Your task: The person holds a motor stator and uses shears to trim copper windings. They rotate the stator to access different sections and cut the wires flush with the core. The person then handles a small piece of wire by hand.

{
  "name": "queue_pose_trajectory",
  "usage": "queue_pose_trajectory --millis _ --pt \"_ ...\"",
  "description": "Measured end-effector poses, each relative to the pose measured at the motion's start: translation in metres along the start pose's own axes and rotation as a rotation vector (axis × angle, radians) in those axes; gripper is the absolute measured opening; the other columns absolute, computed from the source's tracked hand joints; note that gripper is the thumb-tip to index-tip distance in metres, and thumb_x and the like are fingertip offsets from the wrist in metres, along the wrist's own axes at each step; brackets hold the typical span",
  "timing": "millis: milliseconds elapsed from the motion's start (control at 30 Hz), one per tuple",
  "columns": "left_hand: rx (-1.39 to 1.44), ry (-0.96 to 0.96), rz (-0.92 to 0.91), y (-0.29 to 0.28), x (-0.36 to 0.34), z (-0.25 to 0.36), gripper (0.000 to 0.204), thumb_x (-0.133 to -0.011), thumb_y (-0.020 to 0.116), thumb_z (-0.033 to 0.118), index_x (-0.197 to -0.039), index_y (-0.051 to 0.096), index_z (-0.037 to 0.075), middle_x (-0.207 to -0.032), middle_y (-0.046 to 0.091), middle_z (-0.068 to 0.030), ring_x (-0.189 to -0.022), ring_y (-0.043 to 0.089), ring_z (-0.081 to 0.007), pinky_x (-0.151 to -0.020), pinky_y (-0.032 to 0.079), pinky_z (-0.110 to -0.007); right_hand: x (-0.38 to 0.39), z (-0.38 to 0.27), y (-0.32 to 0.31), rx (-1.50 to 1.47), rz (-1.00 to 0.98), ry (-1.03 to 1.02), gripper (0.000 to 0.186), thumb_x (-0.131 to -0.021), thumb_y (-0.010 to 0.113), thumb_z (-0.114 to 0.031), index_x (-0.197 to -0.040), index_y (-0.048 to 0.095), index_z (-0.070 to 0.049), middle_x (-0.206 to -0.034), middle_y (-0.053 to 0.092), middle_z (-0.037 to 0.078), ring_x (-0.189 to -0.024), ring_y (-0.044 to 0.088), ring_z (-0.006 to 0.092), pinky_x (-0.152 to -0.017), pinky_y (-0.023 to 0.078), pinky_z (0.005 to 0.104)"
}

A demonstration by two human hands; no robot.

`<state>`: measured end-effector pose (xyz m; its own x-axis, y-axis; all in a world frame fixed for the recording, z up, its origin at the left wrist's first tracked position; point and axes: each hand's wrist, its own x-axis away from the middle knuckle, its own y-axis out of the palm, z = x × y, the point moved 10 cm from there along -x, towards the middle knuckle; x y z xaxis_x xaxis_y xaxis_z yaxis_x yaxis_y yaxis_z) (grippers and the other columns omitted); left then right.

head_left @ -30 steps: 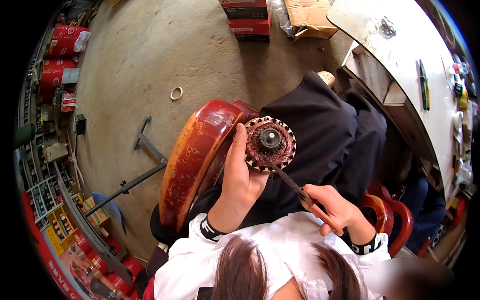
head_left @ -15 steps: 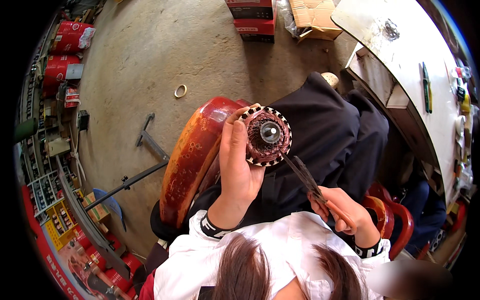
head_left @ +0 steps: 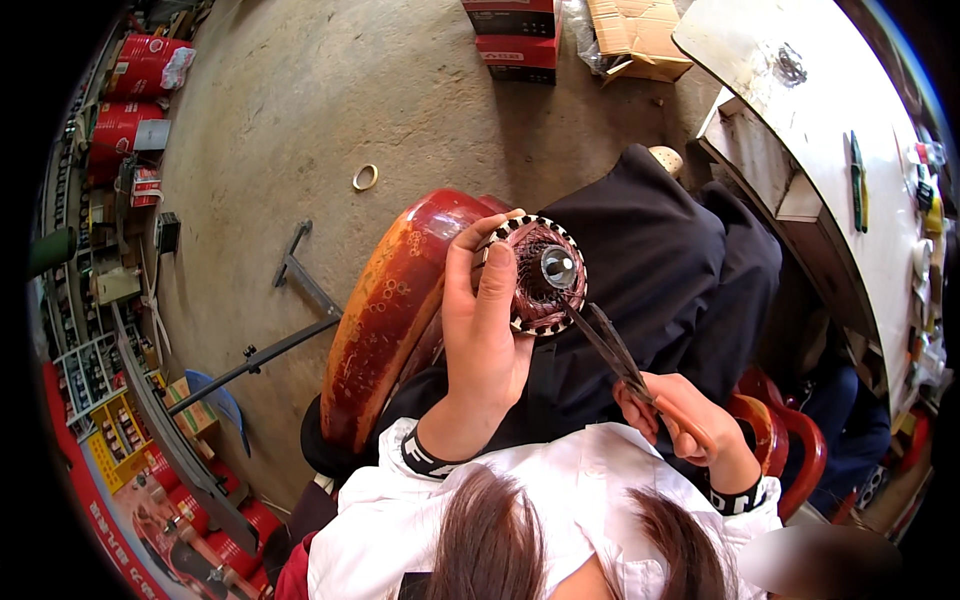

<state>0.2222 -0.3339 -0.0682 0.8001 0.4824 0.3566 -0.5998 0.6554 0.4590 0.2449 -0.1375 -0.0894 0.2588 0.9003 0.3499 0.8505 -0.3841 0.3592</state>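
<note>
My left hand (head_left: 482, 325) is wrapped round a motor armature (head_left: 537, 290), thumb lying along its near face. The armature is round, with reddish-brown copper windings, a black-and-white slotted rim and a shaft end in its middle. A pair of scissors (head_left: 617, 362) with dark blades sits in my right hand (head_left: 690, 418), whose fingers are closed round the orange handles. The blades stand apart, and one tip reaches the windings at the lower right of the armature. Whether that tip touches a wire is too small to tell.
Under the armature are my dark-clothed legs (head_left: 640, 270). A worn red wooden armrest (head_left: 392, 300) rises on the left, near a metal stand (head_left: 265, 352). A tape ring (head_left: 365, 178) lies on the floor. To the right stands a white table (head_left: 820, 95) with pliers (head_left: 858, 182).
My left hand has tilted the armature, so its shaft end now faces more to the right. The scissors have shifted slightly, with one tip now over the windings.
</note>
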Motion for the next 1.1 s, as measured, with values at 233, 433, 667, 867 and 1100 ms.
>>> queue_pose_trajectory --millis 233,433,667,867,1100 --pt "-0.002 0.010 0.000 -0.001 0.000 0.001 0.036 -0.104 0.048 0.031 -0.128 0.045 0.003 -0.117 0.061 -0.0126 -0.104 0.066 -0.0213 -0.084 0.060 -0.037 -0.001 -0.002 0.001 0.008 -0.018 -0.004 0.087 -0.064 0.058 -0.090 -0.083 0.047 -0.005 -0.070 0.043 -0.001 -0.056 0.046 0.0112 -0.052 0.038 0.0257" --pt "0.001 0.018 -0.005 -0.002 0.000 0.001 0.036 -0.104 0.048 0.029 -0.128 0.044 0.003 -0.117 0.061 -0.0125 -0.103 0.066 -0.0204 -0.084 0.060 -0.037 -0.002 -0.006 0.001 0.056 -0.009 -0.031 0.085 -0.067 0.059 -0.087 -0.084 0.047 -0.005 -0.072 0.043 0.003 -0.057 0.044 0.0163 -0.054 0.039 0.0289" --pt "-0.019 0.004 0.006 -0.005 -0.002 -0.003 0.035 -0.104 0.048 0.029 -0.127 0.043 0.003 -0.116 0.061 -0.0125 -0.102 0.066 -0.0208 -0.082 0.061 -0.037 -0.001 -0.005 0.000 0.060 -0.033 -0.011 0.085 -0.068 0.060 -0.086 -0.086 0.048 -0.004 -0.072 0.043 0.004 -0.059 0.044 0.0197 -0.056 0.040 0.0314" --pt "-0.029 0.002 -0.009 -0.003 -0.001 -0.002 0.036 -0.104 0.048 0.029 -0.128 0.042 0.003 -0.116 0.061 -0.0128 -0.102 0.066 -0.0211 -0.082 0.061 -0.037 0.000 -0.010 -0.004 0.102 -0.053 0.025 0.086 -0.067 0.063 -0.084 -0.088 0.048 -0.002 -0.072 0.042 0.007 -0.061 0.043 0.0247 -0.059 0.041 0.0342" --pt "-0.030 -0.003 -0.017 0.000 0.000 0.002 0.036 -0.104 0.047 0.029 -0.128 0.043 0.003 -0.117 0.060 -0.0129 -0.103 0.066 -0.0212 -0.082 0.061 -0.038 -0.001 -0.015 -0.009 0.262 -0.076 -0.004 0.081 -0.066 0.072 -0.077 -0.088 0.048 -0.002 -0.069 0.044 0.007 -0.058 0.045 0.0251 -0.056 0.041 0.0341"
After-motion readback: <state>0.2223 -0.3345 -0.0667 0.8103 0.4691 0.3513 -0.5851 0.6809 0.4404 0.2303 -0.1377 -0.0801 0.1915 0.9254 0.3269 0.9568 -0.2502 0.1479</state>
